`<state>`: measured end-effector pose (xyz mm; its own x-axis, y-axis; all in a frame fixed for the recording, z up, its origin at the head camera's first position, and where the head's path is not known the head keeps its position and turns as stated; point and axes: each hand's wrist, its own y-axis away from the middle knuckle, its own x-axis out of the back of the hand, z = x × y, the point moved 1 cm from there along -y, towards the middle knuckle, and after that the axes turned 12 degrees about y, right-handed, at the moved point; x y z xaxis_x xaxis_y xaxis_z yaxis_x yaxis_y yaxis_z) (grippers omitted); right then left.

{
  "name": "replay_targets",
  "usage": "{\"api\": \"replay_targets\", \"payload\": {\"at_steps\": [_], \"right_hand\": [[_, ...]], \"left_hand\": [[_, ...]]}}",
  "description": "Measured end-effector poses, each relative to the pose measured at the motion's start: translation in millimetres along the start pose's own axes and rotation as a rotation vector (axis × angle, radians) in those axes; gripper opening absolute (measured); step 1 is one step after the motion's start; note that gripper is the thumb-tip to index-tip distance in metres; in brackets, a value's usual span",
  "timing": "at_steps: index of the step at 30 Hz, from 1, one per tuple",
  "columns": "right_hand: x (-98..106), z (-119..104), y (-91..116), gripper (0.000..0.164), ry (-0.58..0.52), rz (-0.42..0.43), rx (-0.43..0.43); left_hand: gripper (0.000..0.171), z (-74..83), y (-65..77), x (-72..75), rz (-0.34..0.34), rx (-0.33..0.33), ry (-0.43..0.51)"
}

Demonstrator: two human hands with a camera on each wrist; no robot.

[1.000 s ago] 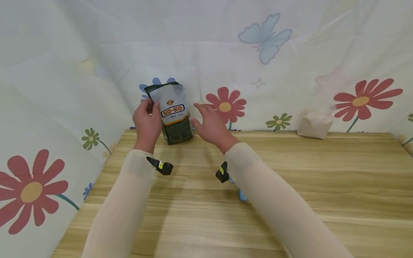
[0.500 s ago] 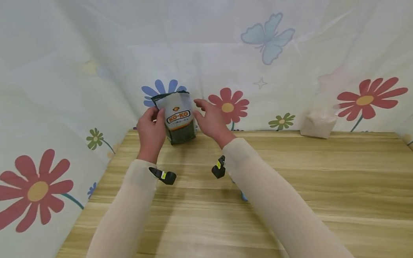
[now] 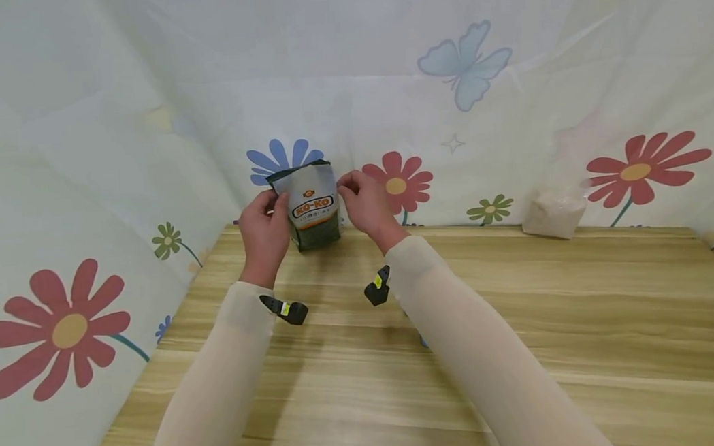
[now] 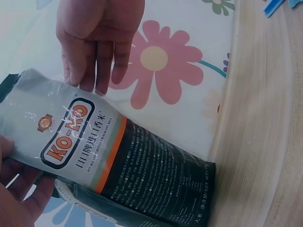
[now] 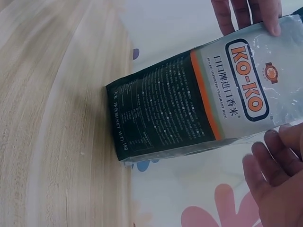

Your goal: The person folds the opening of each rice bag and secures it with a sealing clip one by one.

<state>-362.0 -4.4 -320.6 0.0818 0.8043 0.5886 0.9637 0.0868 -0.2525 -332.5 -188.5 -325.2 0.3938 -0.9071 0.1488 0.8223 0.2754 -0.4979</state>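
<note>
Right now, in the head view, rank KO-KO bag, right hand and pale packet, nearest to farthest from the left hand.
1. KO-KO bag: in the left hand
2. Right hand: at the bag's right edge
3. Pale packet: far right, at the back

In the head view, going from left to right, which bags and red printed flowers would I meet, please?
Large red printed flower → upright silver-and-dark-green KO-KO rice bag → smaller red printed flower → clear plastic bag with whitish contents → rightmost red printed flower.
</note>
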Motion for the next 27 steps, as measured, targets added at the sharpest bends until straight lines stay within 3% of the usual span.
{"api": "replay_targets", "payload": {"at_steps": [9,16,27], "right_hand": [[4,-4,2,0.016,-0.087,-0.024,-0.036],[10,-1,8,0.016,-0.15,-0.043,-0.016],[26,1,23,0.014,-0.145,-0.048,0.023]], "left_hand": [[0.031,6.4,0.0,3.0,0.0,-0.009,-0.011],[0.03,14.5,1.2,1.5,-0.001,-0.014,-0.025],[0.031,22.1,5.0,-4.5,-0.027,-0.007,-0.037]]}}
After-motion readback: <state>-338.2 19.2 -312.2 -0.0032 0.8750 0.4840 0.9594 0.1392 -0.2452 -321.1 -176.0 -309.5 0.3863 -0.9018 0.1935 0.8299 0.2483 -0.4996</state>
